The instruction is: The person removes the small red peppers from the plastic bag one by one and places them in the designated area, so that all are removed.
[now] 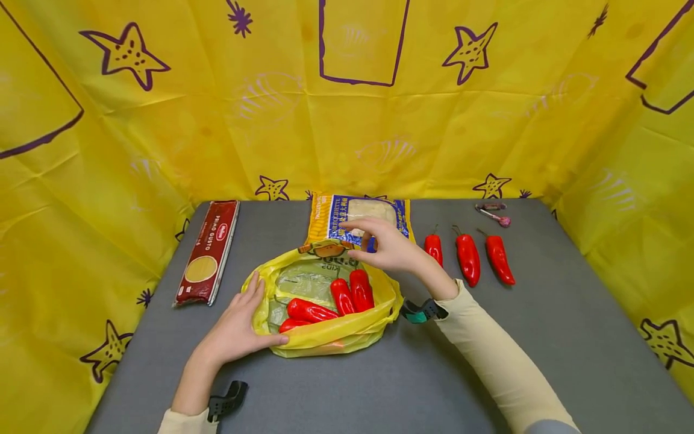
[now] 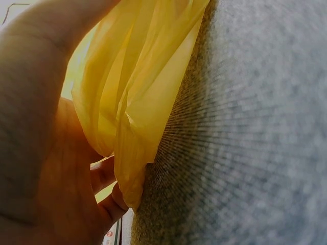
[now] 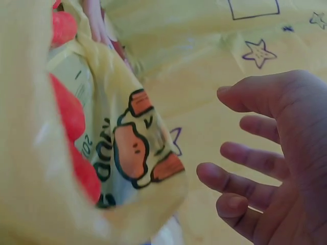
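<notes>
A yellow plastic bag [image 1: 347,337] lies with its mouth open at the middle of the table, several red peppers [image 1: 309,310] inside it. Along the bag's left side rests my left hand [image 1: 235,328], its fingers extended against the plastic and its thumb at the front rim. In the left wrist view the bag's folds [image 2: 148,102] cover part of those fingers. My right hand [image 1: 387,244] hovers over the bag's back right edge. The right wrist view shows that hand's fingers [image 3: 250,158] apart and loosely bent, with nothing held, beside the bag's printed cartoon [image 3: 132,148].
Behind the bag lies a blue-and-yellow pasta packet [image 1: 338,211], partly covered by my right hand. Three red peppers [image 1: 468,259] lie to the right, one partly behind my forearm. A lollipop [image 1: 504,221] is at the back right, a red spaghetti packet [image 1: 208,250] at the left.
</notes>
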Motion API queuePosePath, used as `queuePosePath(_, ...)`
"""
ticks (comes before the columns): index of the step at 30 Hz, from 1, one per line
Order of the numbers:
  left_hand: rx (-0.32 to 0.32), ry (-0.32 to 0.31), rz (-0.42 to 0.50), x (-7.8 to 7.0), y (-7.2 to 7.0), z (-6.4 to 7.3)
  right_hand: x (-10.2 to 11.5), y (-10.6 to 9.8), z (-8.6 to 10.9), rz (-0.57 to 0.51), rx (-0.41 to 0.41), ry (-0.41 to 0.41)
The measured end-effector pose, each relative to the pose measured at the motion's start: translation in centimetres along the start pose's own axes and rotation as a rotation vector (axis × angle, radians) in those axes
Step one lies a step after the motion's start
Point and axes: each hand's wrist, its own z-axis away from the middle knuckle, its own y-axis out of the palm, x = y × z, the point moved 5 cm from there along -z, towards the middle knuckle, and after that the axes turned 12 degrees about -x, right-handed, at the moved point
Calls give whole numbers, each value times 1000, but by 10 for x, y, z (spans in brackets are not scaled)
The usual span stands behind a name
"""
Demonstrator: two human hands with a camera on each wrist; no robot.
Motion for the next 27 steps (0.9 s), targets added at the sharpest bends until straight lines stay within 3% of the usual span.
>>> queuePosePath(11,7,-1,-10,-1,0,0,17,26,-29,10,109,-46)
queuePosePath(19,10,-7,-1,-1,-1,0,25,63,-49,-18,317,-52)
queuePosePath(27,9,0,9,-2,-2,0,26,109,-50,-25,554,-26)
